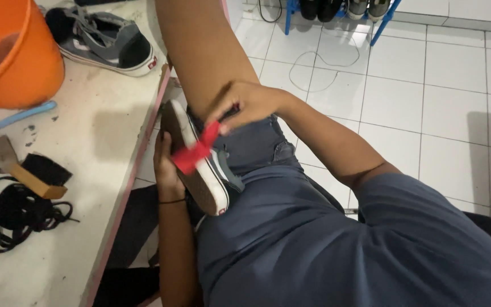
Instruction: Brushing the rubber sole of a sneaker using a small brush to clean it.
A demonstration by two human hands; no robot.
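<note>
Right hand presses red brush against held sneaker.

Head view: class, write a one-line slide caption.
Left hand steadies a grey sneaker while right hand works a red brush along its sole.

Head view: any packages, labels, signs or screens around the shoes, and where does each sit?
No packages, signs or screens show.
Heel tab: small red rectangle on the white sole edge of the grey shoe on table, upper left.
Heel tab: small red patch on the white sole rim of the held shoe, which rests against the left hand while the right hand holds a red brush to it.
</note>
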